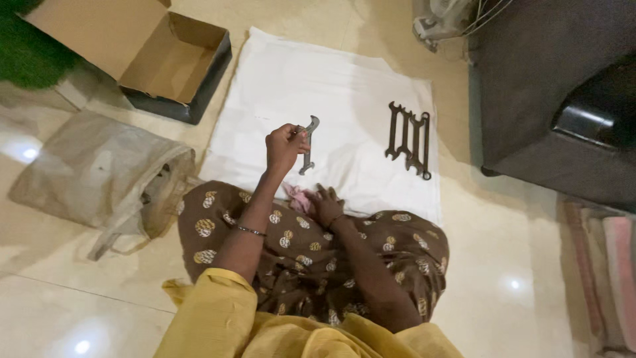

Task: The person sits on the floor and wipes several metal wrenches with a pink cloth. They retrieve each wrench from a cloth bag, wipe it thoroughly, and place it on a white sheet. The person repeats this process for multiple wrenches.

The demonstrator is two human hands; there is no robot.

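Left hand (pixel 285 147): raised over the white cloth (pixel 278 86), fingers closed around the upper end of a dark open-ended spanner (pixel 308 146), which hangs upright with its lower jaw just above or touching the cloth. Right hand (pixel 324 204): low at the near edge of the cloth, against the lap, resting on a small pink rag (pixel 298 196); whether its fingers grip the rag cannot be told. Step in hand, as judged: one spanner picked out and held for wiping. Next move would call for bringing rag and spanner together, with the left-hand grip firm. To the right on the cloth: three further spanners (pixel 409 139), laid side by side. Beyond: open cardboard box (pixel 175 66); slumped sack (pixel 99 172) on the floor.
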